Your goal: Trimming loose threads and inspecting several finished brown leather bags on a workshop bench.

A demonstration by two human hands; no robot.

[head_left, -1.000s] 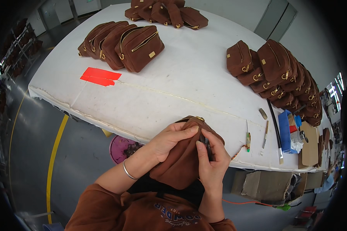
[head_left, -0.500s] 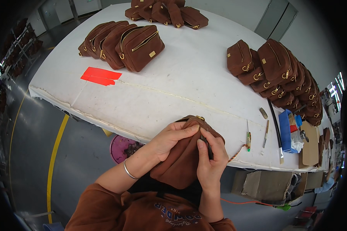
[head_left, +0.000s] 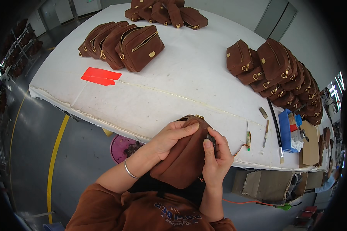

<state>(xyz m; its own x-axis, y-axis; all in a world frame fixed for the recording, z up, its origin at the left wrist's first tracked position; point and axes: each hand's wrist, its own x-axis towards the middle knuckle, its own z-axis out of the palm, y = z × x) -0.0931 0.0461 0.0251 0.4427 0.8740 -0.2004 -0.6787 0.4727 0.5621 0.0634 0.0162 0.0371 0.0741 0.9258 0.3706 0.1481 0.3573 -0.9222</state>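
Fingers of left hand (head_left: 172, 138) curled over brown suede pouch (head_left: 183, 159), lower centre of frame, w/ right hand (head_left: 218, 156) pinching its side. We judge pouch could slip off table edge (head_left: 104, 122) if grip loosens; small dark tool (head_left: 211, 139) btwn right fingers may scuff suede.

The pouch (head_left: 183, 156) between the hands looks like soft brown suede, matt and a little fuzzy, with a shiny gold metal zipper pull at its 12 o'clock end. The left hand (head_left: 169, 138) has a thin glossy metal bangle (head_left: 129, 170) on the wrist. The counter (head_left: 181, 81) is covered with white cloth, matt and slightly stained. At 10 o'clock on it lies a smooth red sheet (head_left: 101, 76), maybe paper. The stacked bags (head_left: 121, 44) have the same matt suede and gold metal fittings.
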